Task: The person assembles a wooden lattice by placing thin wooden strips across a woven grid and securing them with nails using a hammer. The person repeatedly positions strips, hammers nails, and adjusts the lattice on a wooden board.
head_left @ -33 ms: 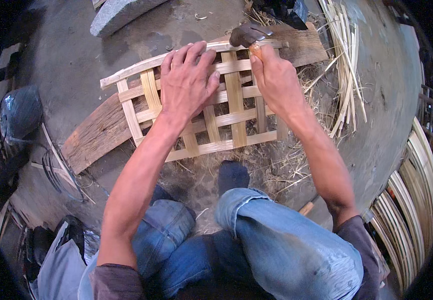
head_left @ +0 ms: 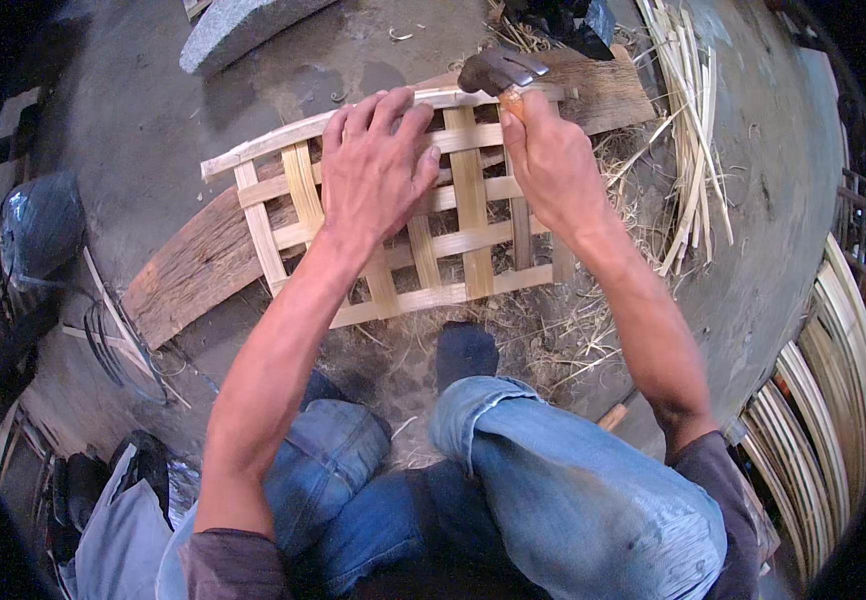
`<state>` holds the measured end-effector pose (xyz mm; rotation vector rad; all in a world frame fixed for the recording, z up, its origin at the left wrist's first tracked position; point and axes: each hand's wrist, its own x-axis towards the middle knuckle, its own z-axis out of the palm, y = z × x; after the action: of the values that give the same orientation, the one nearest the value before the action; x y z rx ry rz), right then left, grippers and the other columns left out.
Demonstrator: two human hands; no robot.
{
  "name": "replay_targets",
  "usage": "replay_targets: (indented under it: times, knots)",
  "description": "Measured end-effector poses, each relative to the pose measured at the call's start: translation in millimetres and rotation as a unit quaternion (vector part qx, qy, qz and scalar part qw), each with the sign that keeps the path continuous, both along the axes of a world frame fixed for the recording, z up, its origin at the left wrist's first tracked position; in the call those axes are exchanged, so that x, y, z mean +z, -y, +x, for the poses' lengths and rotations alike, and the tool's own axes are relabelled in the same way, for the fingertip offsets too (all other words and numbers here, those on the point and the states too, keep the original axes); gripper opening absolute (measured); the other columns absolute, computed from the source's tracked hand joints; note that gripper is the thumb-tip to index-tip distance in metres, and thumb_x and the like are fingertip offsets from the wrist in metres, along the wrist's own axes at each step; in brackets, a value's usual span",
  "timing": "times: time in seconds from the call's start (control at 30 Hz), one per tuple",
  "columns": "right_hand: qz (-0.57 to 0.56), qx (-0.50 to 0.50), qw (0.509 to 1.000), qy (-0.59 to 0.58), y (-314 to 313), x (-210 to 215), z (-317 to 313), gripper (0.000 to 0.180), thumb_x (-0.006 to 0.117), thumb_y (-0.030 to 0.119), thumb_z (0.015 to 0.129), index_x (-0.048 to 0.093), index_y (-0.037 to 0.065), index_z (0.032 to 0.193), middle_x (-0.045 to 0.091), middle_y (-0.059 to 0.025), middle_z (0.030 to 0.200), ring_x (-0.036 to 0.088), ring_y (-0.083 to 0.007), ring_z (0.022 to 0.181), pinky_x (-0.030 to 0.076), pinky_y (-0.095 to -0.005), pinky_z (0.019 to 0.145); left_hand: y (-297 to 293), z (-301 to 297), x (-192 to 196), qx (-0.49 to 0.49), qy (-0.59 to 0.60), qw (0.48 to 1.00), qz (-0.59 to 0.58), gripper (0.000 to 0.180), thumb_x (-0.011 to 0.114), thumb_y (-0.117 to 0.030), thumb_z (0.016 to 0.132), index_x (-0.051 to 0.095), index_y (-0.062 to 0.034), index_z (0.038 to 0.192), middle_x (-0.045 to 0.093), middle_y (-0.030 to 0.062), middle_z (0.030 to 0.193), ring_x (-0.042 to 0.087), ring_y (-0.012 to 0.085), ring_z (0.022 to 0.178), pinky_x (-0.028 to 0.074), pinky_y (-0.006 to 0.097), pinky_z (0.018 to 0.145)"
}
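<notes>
A woven lattice panel (head_left: 473, 240) of flat pale strips, bamboo by its look, lies across a weathered wooden board (head_left: 193, 262). Over its far edge strip my left hand (head_left: 378, 180) is bent, fingers slightly apart and thumb on the near side, holding the panel; the fingertips are partly hidden. My right hand (head_left: 553, 165) is closed round the orange-brown handle of a claw hammer (head_left: 498, 72), close below the head. The dark hammer head is at the panel's far edge strip, right of my left hand; I cannot tell whether they touch.
Thin pale strips (head_left: 688, 140) are heaped at the far right, with fibre shavings (head_left: 578, 325) nearer. Long curved slats (head_left: 823, 410) stack at the right edge. A grey stone block (head_left: 243, 35) lies at the back. A wooden handle (head_left: 614, 416) shows beside my knee.
</notes>
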<state>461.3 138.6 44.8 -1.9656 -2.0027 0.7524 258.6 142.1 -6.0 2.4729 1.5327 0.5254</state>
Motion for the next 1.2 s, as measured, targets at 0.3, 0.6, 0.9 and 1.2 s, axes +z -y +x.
replay_targets:
  times: [0.3,0.6,0.9,1.2]
  knots:
    - [0.016,-0.055,0.995,-0.086,-8.2,1.3,8.1,0.032,0.049,0.024,0.103,0.055,-0.008,0.105,0.065,-0.0331,0.081,0.063,-0.0531,0.084,0.049,-0.0577,0.073,2.9,-1.5,-3.8,0.005,-0.018,1.000,-0.007,0.048,0.063,-0.025,0.086,0.057,-0.0169,0.133,0.051,0.0044,0.143,0.045,0.0233,0.135,0.029,0.046,0.115]
    - [-0.024,-0.064,0.996,-0.059,-0.5,8.3,-4.3,0.035,0.046,0.026,0.104,0.059,-0.005,0.109,0.065,-0.0329,0.090,0.064,-0.0511,0.086,0.050,-0.0556,0.072,11.3,4.4,-6.1,0.021,-0.057,0.998,0.000,0.060,0.064,-0.022,0.078,0.055,-0.0185,0.137,0.047,0.0018,0.145,0.041,0.0200,0.138,0.024,0.044,0.116]
    - [0.052,-0.042,0.995,-0.075,-6.9,16.4,-9.2,0.029,0.047,0.022,0.104,0.060,-0.003,0.101,0.064,-0.0285,0.077,0.063,-0.0513,0.075,0.050,-0.0557,0.065,18.6,14.3,0.8,0.033,-0.092,0.995,0.018,0.070,0.069,-0.022,0.069,0.055,-0.0108,0.136,0.051,0.0003,0.136,0.045,0.0159,0.129,0.023,0.040,0.112]
    - [0.102,-0.061,0.989,-0.086,-4.2,19.2,-11.0,0.026,0.047,0.020,0.102,0.059,-0.003,0.103,0.064,-0.0299,0.077,0.066,-0.0492,0.079,0.054,-0.0531,0.069,16.7,15.2,-2.5,0.021,-0.054,0.998,0.016,0.071,0.067,-0.019,0.070,0.052,-0.0127,0.139,0.052,0.0048,0.134,0.050,0.0207,0.122,0.031,0.041,0.107]
